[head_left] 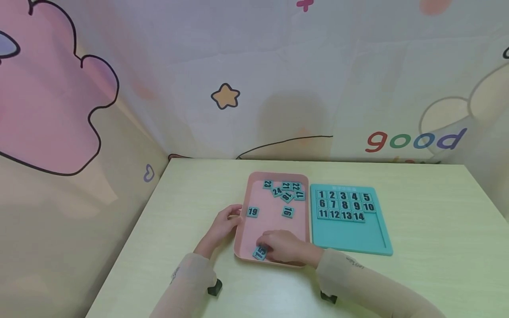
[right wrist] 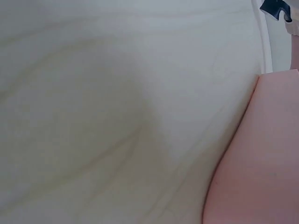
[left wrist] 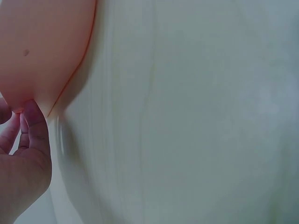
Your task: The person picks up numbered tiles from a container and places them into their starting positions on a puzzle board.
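A pink tray (head_left: 274, 238) lies on the table with several loose blue number tiles in it. My left hand (head_left: 221, 225) pinches the tray's left edge between thumb and fingers; the left wrist view shows this hand (left wrist: 30, 144) at the tray wall (left wrist: 46, 51). Over the near end of the tray, my right hand (head_left: 284, 246) has its curled fingers on the number 15 tile (head_left: 260, 252), which sits at an angle. Its fingertips are partly hidden. The right wrist view shows only the tray's side (right wrist: 257, 163), not the right hand.
Right of the tray, a turquoise board (head_left: 350, 236) holds tiles 1 to 14 in rows. In the tray, tile 19 (head_left: 252, 212) lies left, tile 16 (head_left: 288, 212) right, and others, including tile 24 (head_left: 277, 191), cluster at the far end. A patterned cloth (head_left: 278, 88) hangs behind the table.
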